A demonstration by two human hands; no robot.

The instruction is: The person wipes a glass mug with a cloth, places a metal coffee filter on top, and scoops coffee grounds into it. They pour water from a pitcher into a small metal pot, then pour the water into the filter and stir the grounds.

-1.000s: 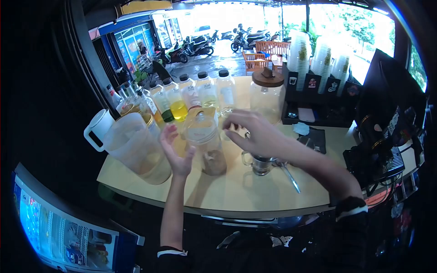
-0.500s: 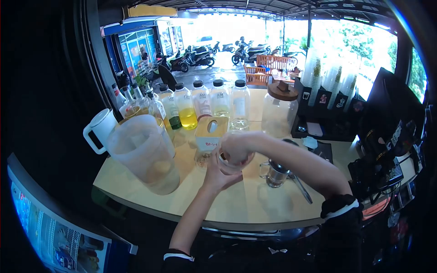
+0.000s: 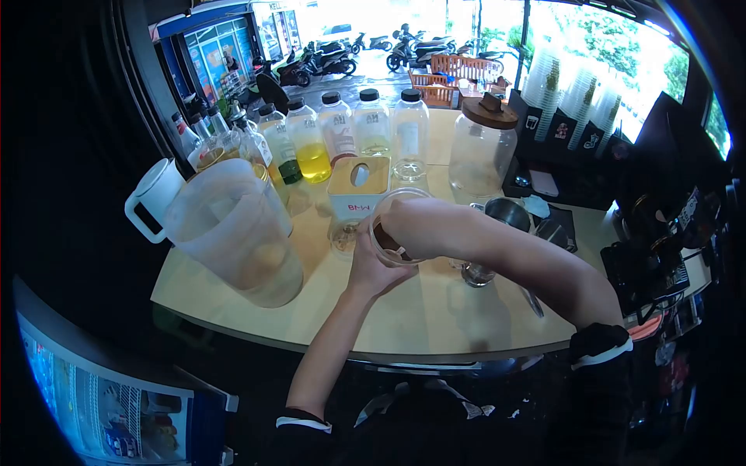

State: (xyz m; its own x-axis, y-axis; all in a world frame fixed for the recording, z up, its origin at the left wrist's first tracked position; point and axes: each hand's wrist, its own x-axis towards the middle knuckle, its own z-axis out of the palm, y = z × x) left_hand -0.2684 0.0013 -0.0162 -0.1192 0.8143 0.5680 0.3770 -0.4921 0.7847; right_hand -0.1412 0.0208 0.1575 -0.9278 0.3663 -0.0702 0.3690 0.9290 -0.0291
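My left hand point(image 3: 374, 268) is wrapped round the left and lower side of a clear round jar point(image 3: 398, 194), tilted so that its mouth faces me. Something dark brown shows inside it. My right hand point(image 3: 412, 227) reaches into the jar's mouth, and its fingers are hidden there. A white tissue box point(image 3: 359, 186) with a wooden lid stands just behind and left of the jar. Beside the box is a small clear glass point(image 3: 344, 238). Partly under my right forearm are a glass mug point(image 3: 477, 275) and a metal cup point(image 3: 507, 213).
A large cloudy pitcher point(image 3: 241, 241) and a white jug point(image 3: 155, 194) stand at the left. Black-capped bottles point(image 3: 314, 147) line the back, beside a wooden-lidded jar point(image 3: 480, 151). Stacked plastic cups point(image 3: 579, 105) and dark equipment point(image 3: 649, 248) are at the right.
The view has tipped downward. My right hand has gone deeper into the jar, its forearm now crossing lower over the mug. The jar's rim and brown contents show more clearly.
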